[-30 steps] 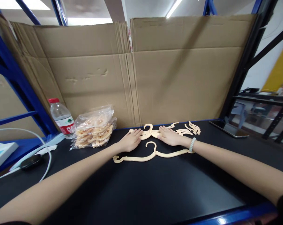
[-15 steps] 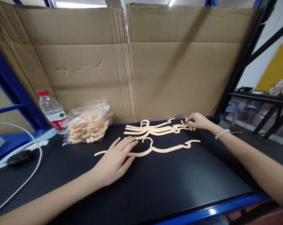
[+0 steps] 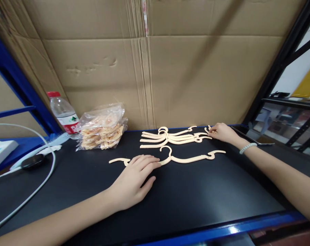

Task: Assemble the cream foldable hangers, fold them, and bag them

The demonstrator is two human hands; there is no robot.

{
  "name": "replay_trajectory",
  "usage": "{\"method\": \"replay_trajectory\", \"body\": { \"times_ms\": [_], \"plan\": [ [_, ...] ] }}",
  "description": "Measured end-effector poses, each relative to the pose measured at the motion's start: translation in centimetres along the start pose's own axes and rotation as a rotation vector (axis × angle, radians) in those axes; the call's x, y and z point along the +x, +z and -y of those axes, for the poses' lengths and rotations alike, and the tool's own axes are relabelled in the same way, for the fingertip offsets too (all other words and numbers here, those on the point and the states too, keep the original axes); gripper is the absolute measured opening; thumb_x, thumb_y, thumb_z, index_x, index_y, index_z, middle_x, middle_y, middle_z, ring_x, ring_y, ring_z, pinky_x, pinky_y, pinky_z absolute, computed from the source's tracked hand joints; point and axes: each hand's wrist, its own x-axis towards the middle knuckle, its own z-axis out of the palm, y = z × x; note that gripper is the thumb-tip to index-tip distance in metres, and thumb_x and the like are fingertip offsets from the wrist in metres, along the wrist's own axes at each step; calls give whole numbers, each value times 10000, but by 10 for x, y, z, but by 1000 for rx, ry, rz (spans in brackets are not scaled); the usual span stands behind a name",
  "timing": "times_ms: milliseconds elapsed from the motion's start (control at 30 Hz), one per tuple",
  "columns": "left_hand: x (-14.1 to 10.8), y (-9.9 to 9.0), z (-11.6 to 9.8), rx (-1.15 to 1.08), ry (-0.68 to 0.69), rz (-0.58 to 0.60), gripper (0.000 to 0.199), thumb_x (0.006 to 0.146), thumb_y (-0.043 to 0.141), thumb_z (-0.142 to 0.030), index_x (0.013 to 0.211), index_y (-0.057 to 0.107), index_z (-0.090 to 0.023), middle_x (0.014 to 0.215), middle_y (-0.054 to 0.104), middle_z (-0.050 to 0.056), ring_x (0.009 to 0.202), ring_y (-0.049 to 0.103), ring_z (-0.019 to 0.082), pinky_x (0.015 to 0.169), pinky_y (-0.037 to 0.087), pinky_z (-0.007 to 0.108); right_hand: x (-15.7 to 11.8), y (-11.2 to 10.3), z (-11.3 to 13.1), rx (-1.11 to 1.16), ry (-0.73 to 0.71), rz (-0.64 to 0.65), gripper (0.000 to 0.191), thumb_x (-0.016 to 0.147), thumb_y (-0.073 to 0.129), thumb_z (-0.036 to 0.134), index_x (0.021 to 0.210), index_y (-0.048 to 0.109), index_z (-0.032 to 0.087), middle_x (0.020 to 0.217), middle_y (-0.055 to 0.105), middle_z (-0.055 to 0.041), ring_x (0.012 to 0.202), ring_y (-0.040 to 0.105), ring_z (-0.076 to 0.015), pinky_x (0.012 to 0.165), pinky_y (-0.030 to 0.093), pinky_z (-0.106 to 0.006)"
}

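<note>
Cream and probably light, stiff and slick, the front clothes hanger (image 3: 188, 160) lies toward the table's (image 3: 196, 198) back edge, best gripped mid-span, left hand (image 3: 134, 177) laid flat across it, right hand's (image 3: 223, 133) hold unclear.

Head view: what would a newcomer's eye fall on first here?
Probably the front hanger, pale against the black table, its left part covered by the left hand. Just behind it lie the rear hangers, with the right hand near their right ends. Off to the left, a clear bag sits beside a red-capped bottle.
</note>
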Motion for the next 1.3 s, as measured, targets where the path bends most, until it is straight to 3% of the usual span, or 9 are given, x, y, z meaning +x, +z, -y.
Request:
{"method": "replay_trajectory", "body": {
  "times_ms": [367, 533, 667, 833, 933, 1000, 1100, 1200, 1300],
  "plan": [
    [-1, 1, -11, -40, 140, 36, 305, 903, 436, -101, 1176, 546, -182, 1230, 604, 88, 1181, 504, 230, 998, 392, 404, 1, 11, -2, 81, 108, -67, 258, 752, 663, 344, 552, 655, 181, 546, 639, -44, 525, 573, -177, 523, 367, -268],
    [-2, 2, -10, -59, 166, 15, 299, 890, 455, -84, 1159, 558, -166, 1193, 619, 93, 1156, 519, 227, 980, 408, 385, -5, -3, 4, 169, 174, -114, 200, 694, 634, 257, 506, 658, 192, 461, 601, -31, 478, 559, -179, 514, 368, -277],
    [-4, 1, -12, -139, 166, -30, 308, 881, 469, -79, 1165, 556, -164, 1170, 630, 92, 1138, 534, 219, 984, 416, 378, -6, -23, 16, 277, 250, -209, 156, 688, 594, 217, 574, 689, 169, 590, 673, -74, 589, 615, -217, 554, 405, -295],
    [5, -1, -23, -474, -161, -78, 294, 894, 511, -184, 1185, 556, -188, 1142, 644, 91, 1029, 606, 206, 903, 496, 360, -16, -47, 78, 566, 192, -204, 342, 828, 546, 441, 896, 730, 161, 742, 713, -66, 608, 617, -168, 550, 457, -268],
    [14, 2, -28, -843, -416, -60, 385, 867, 574, -266, 1243, 510, -209, 1305, 563, 120, 1031, 630, 225, 809, 550, 352, -33, -57, 142, 1140, -52, 45, 322, 776, 664, 453, 857, 724, 146, 754, 699, -66, 616, 599, -148, 551, 457, -258],
    [17, 5, -29, -1068, -529, -40, 481, 834, 623, -288, 1281, 470, -202, 1358, 523, 151, 999, 657, 236, 749, 567, 339, -47, -62, 182, 1230, -198, 176, 238, 754, 714, 392, 785, 718, 156, 750, 692, -44, 648, 605, -140, 584, 464, -245],
    [19, 6, -28, -1202, -613, -35, 444, 804, 677, -302, 1196, 537, -147, 1114, 682, 149, 860, 697, 212, 715, 561, 308, -60, -67, 226, 1239, -315, 271, 181, 768, 710, 331, 741, 706, 152, 713, 684, -28, 644, 608, -136, 592, 464, -237],
    [17, 3, -24, -1213, -632, -69, 326, 794, 707, -326, 1028, 620, -116, 866, 736, 102, 796, 698, 182, 704, 550, 257, -57, -69, 242, 1281, -358, 339, 207, 801, 675, 352, 770, 702, 149, 683, 676, -22, 597, 598, -130, 551, 453, -232],
    [14, -3, -16, -1231, -649, -144, 283, 797, 714, -338, 956, 645, -114, 813, 739, 82, 767, 694, 153, 688, 541, 213, -40, -64, 229, 1162, -357, 232, 206, 856, 608, 342, 812, 694, 160, 734, 691, -27, 660, 625, -142, 591, 466, -239]
  ]
}}
